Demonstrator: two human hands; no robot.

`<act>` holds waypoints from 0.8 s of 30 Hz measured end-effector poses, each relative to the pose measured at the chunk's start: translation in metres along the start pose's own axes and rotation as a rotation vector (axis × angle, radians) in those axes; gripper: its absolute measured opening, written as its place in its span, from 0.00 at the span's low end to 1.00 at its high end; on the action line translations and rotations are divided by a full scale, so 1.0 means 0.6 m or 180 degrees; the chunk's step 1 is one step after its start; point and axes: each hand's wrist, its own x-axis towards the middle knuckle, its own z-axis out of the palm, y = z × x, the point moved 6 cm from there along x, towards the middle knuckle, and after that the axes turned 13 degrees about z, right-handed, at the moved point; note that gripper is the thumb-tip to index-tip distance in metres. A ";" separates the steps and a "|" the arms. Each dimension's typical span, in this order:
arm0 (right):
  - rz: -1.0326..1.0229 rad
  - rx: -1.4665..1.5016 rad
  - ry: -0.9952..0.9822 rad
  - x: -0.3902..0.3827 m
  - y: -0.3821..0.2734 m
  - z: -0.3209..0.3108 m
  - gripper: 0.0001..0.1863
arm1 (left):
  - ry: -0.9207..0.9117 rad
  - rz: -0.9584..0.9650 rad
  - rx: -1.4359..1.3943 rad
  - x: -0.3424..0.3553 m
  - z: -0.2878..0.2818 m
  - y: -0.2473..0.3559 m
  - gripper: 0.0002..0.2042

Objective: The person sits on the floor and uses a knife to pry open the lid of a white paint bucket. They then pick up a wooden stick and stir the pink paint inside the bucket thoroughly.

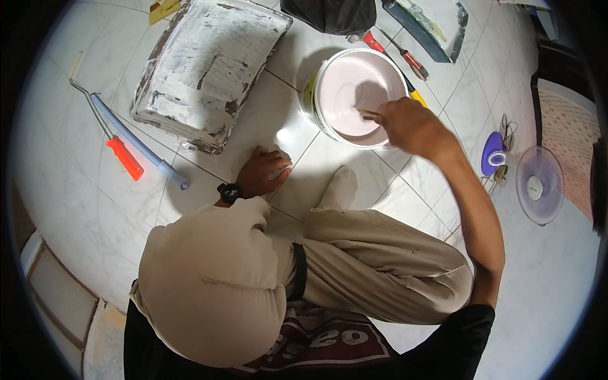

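Note:
A white bucket (321,95) of pale pinkish paint (345,76) stands on the floor in front of me. My right hand (408,128) is closed around a thin brown stick (368,114) over its right side. The stick's end reaches toward the paint, and the hand's shadow falls on the surface. My left hand (258,172) is low beside my raised left knee, with a black watch (229,192) on the wrist. Its fingers curl against something pale, perhaps the toe of my sock; I cannot make out which.
Left of the bucket lies a paint-crusted tray (202,69). Farther left are a roller frame with an orange handle (125,158) and a blue-grey pole (136,139). Behind are a black bag (329,14), screwdriver (411,63) and dark tray (437,31). A purple fan (539,185) stands right.

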 end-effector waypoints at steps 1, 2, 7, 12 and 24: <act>-0.0100 0.0311 -0.0339 0.007 0.020 -0.005 0.12 | 0.0019 0.0036 0.0007 0.004 -0.002 0.004 0.06; -0.0021 0.0821 -0.0482 0.005 0.038 -0.016 0.16 | 0.0055 0.0044 0.0020 0.006 -0.002 0.006 0.06; -0.0031 0.1350 -0.0489 -0.069 0.102 -0.069 0.18 | 0.0012 0.0008 -0.0020 0.003 0.000 0.002 0.07; 0.0351 0.1325 -0.0051 -0.149 0.105 -0.136 0.16 | 0.0052 0.0004 0.0021 0.002 -0.003 0.005 0.07; -0.0242 -0.0189 0.0408 -0.048 0.023 -0.072 0.07 | 0.0011 -0.0009 0.0088 0.003 -0.002 0.007 0.08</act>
